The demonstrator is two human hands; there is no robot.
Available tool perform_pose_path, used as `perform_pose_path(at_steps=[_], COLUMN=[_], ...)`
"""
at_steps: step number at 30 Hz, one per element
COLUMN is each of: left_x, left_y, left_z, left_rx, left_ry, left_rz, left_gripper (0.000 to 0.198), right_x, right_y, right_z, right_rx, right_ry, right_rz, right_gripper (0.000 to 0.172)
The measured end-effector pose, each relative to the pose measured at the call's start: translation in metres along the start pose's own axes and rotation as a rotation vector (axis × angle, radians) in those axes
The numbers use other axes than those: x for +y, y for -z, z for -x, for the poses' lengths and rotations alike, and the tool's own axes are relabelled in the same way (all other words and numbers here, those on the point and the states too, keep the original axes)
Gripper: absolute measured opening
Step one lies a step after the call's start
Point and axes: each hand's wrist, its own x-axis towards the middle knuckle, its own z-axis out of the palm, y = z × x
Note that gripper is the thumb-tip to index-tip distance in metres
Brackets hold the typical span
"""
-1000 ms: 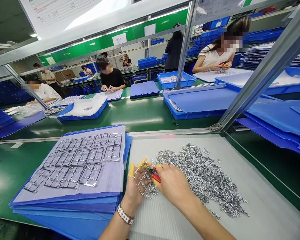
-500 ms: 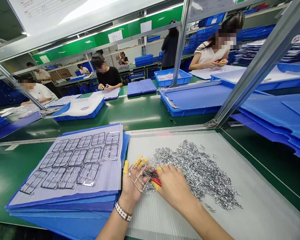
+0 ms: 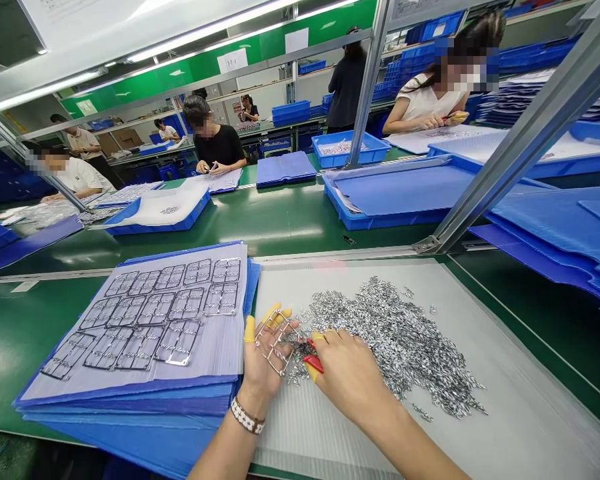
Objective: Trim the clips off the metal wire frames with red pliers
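Note:
My left hand point(image 3: 263, 363), with yellow finger cots, holds a small wire-like metal frame point(image 3: 275, 343) up by its edge. My right hand point(image 3: 350, 377) grips red-handled side cutters point(image 3: 313, 363), their jaws at the frame's edge and partly hidden by my fingers. Below both hands, a large heap of small silver metal pieces point(image 3: 400, 340) lies on a white corrugated plastic sheet point(image 3: 480, 427). To the left, more metal frames point(image 3: 177, 341) sit in rows on a lilac sheet stack point(image 3: 130, 390) in a blue folder.
A green workbench point(image 3: 300, 233) runs across the view, carrying blue plastic trays point(image 3: 400, 193) and an aluminium upright point(image 3: 510, 147). Several co-workers sit along the benches, and a co-worker's hands point(image 3: 430, 121) hold a tool at the far right.
The view has drifted slightly, with the scene sitting a little higher. My hands stay close together over the heap, still holding the frame and the cutters.

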Motion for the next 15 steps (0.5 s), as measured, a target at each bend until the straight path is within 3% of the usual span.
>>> perform_pose_path(at_steps=[8,15], left_x=[-0.005,-0.007], left_y=[0.001,-0.001], left_z=[-0.001,0.0], left_rx=[0.042,0.036], left_ry=[-0.043,-0.088], left_rz=[-0.024,-0.088], left_gripper=[0.055,0.053], right_x=[-0.015,-0.015], right_y=[-0.005,-0.005], right_z=[0.002,0.001], right_rx=[-0.017,-0.031], right_ry=[0.046,0.05], right_rz=[-0.061,-0.026], right_gripper=[0.02,0.013])
